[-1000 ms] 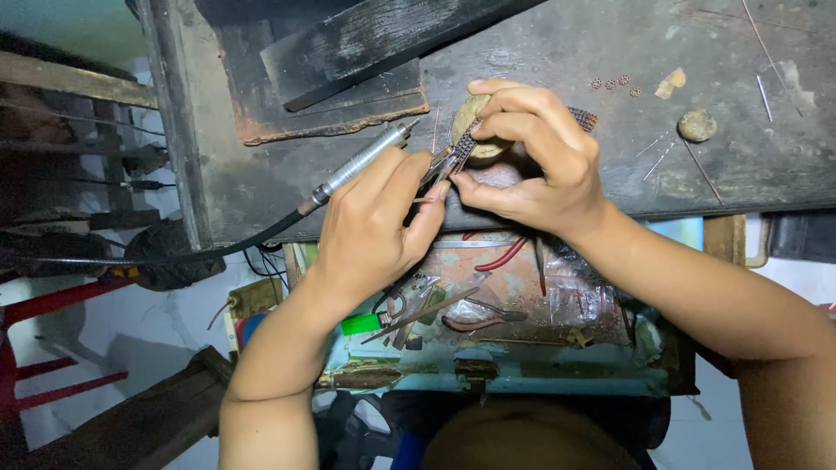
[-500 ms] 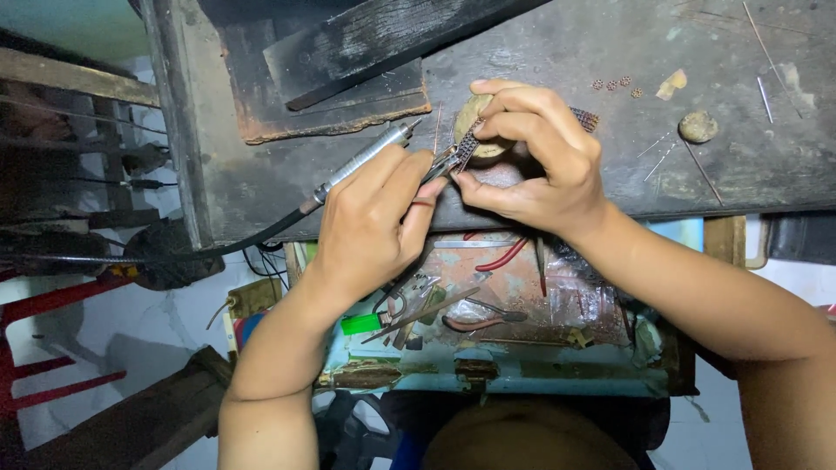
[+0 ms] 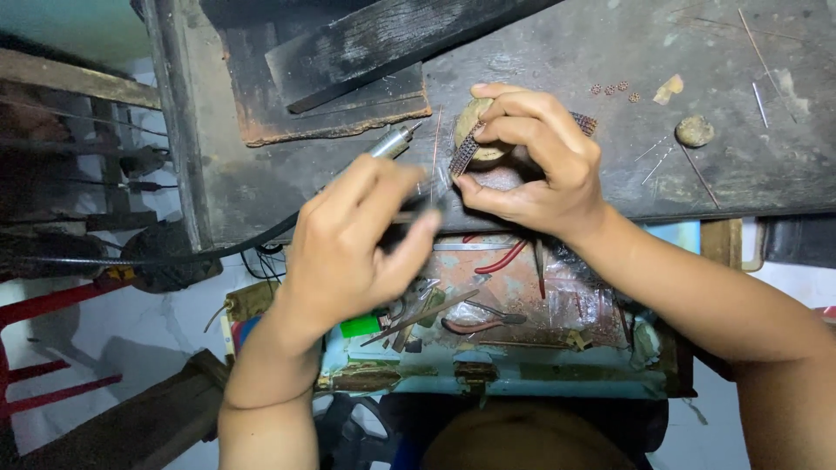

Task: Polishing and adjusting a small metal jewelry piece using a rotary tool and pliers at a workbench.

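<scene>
A person bends over a dark, scarred desk (image 3: 557,187), both hands at work on a small piece. The right hand (image 3: 531,161) has its grip clamped on a flat strip of fine chain mesh (image 3: 464,155), pressed against a rounded pad at the desk's near edge, at about 12 o'clock from the left hand. The left hand (image 3: 361,239) is blurred; its grip looks closed around a slim metal handpiece (image 3: 392,141) whose black cable (image 3: 174,258) trails off toward 9 o'clock, though the fingers' exact hold cannot be told.

Done well, this step would call for a steady brace: the right thumb pinning the mesh flat, the tool tip meeting it lightly at a shallow angle, the left wrist resting on the desk edge.

Thin wires (image 3: 758,52) and tiny rings (image 3: 610,88) lie scattered at 2 o'clock, beside a small lump (image 3: 694,130). A charred block (image 3: 383,48) sits at 11 o'clock. Below the desk an open tray (image 3: 488,374) holds red-handled pliers (image 3: 498,259). The room is dim, with a pale floor and red metal frame at 8 o'clock.
</scene>
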